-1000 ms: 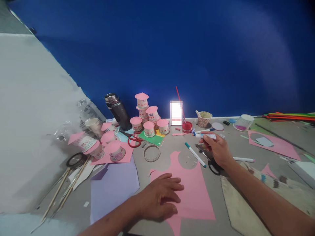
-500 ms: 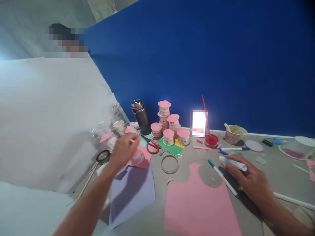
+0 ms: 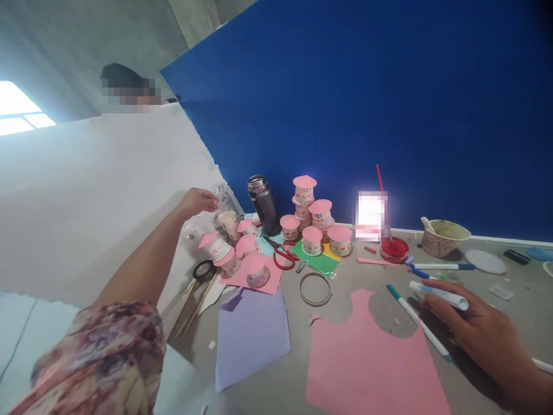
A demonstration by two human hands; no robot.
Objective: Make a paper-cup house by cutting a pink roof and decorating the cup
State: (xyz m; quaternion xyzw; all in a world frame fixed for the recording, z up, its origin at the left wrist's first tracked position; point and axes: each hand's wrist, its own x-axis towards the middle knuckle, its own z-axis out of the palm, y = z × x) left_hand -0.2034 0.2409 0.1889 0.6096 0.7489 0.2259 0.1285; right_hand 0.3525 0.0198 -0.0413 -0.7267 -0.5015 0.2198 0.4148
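My left hand (image 3: 197, 202) is stretched far out to the left, its fingers pinched at a crumpled clear plastic bag (image 3: 223, 199) by the white board. Just below it stands a plain paper cup (image 3: 227, 221). My right hand (image 3: 479, 329) rests low at the right and grips a white marker (image 3: 438, 295) with a blue band. A pink paper sheet (image 3: 371, 357) with a round cut-out lies between my arms. A teal-capped marker (image 3: 415, 318) lies beside the right hand.
Pink-topped paper cups (image 3: 311, 222) are stacked by the blue wall (image 3: 389, 104), more lie at the left (image 3: 233, 256). Also here: a dark flask (image 3: 263, 204), red scissors (image 3: 283, 256), tape ring (image 3: 315, 288), lilac sheet (image 3: 253, 334), red paint pot (image 3: 394, 249), wooden sticks (image 3: 192, 305). A person is behind the white board (image 3: 86, 202).
My left hand lifted off the pink sheet and reached left and up to the plastic bag. The view swung left. My right hand, still holding the marker, stayed by the sheet.
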